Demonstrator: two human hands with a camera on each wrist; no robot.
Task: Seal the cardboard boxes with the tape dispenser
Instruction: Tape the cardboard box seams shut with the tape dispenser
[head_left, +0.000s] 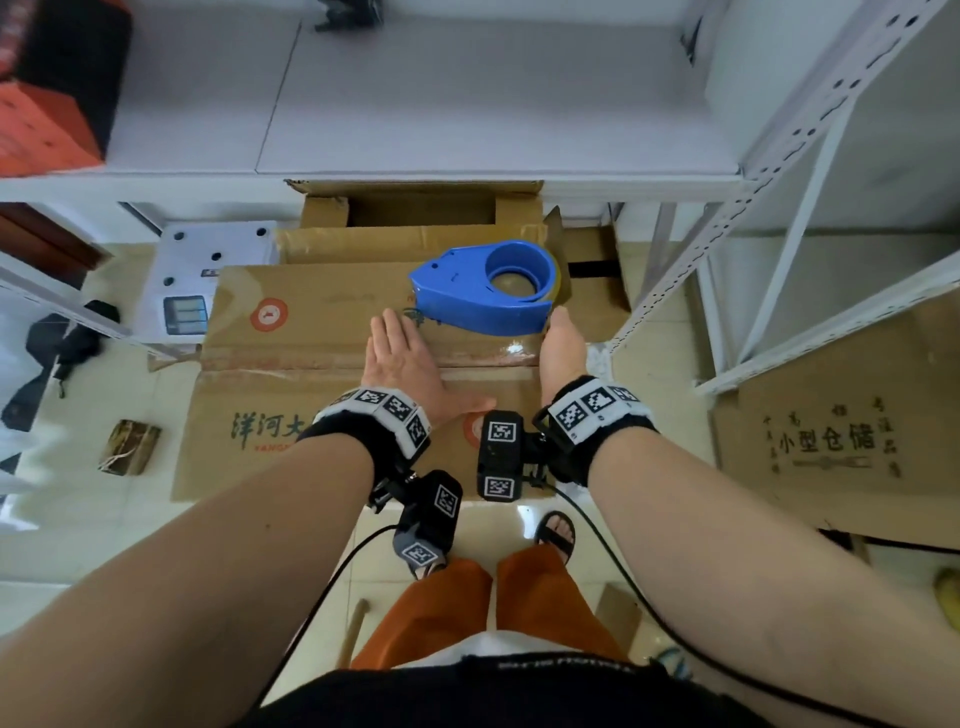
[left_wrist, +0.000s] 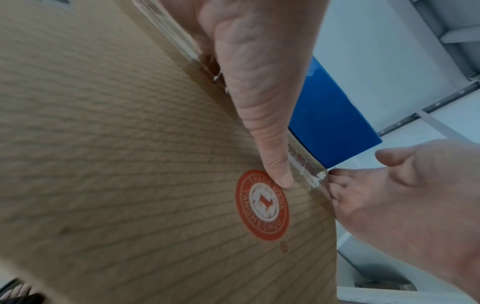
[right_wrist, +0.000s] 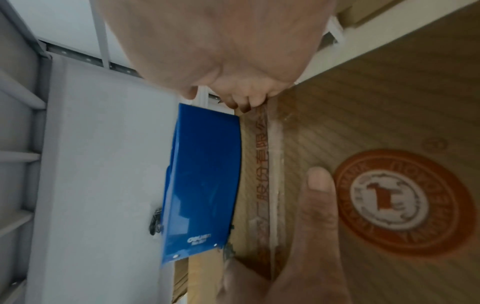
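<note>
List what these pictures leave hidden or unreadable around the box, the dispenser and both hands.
- Right hand fingers: in the head view they drop past the box edge; the right wrist view shows them curled there, blurred.
- Tape roll: mostly covered by the dispenser body.
- Box lettering: blocked by the left hand and wrist.
- Tape seam's left end: under the left hand.

A white metal shelving unit with perforated uprights is seen above and to the right, its grey shelf board lying across the top of the view. A red and black carton is set at the shelf's left end. On the tiled floor to the left, a white scale with a small display is placed, and a small brown bundle tied with string lies nearer. Dark fabric is heaped at the far left. Orange trousers and a black sandal are visible below.
</note>
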